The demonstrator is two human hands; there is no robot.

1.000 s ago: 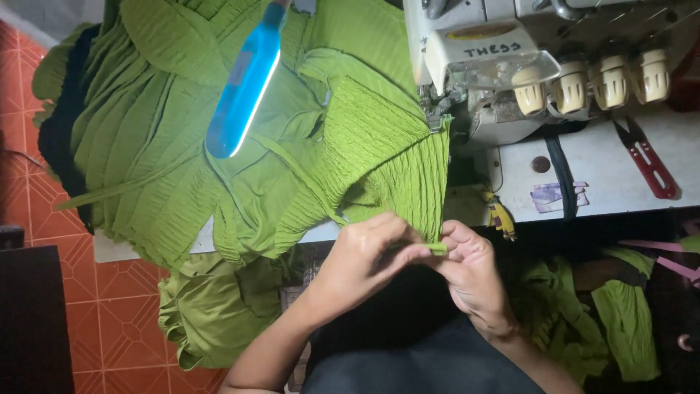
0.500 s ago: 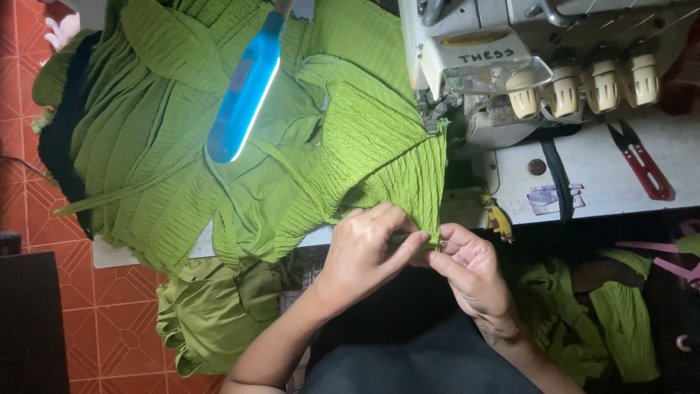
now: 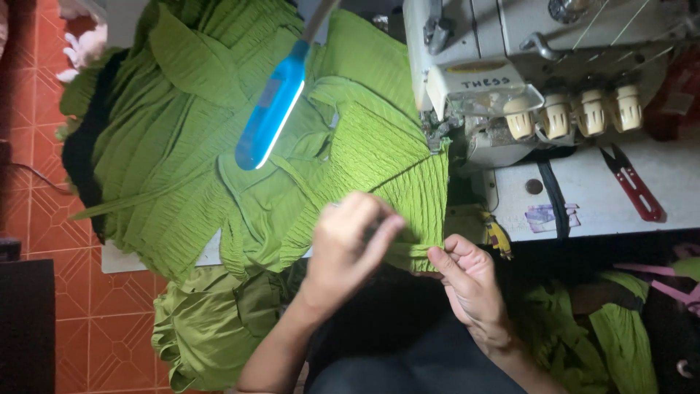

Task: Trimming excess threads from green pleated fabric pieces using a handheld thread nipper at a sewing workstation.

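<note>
Since the earlier frame, my left hand (image 3: 350,244) has slid leftward along the hem, fingers curled loosely over the pleated green fabric panel (image 3: 386,168) at frame centre on the white counter (image 3: 598,193). My right hand (image 3: 470,284) has its grip closed, pinching the panel's lower right corner.

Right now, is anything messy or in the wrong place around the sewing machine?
Yes. A heap of green cloth has slid off the table onto the tiled floor, below the left hand. The red thread snips lie loose beside the sewing machine.
</note>
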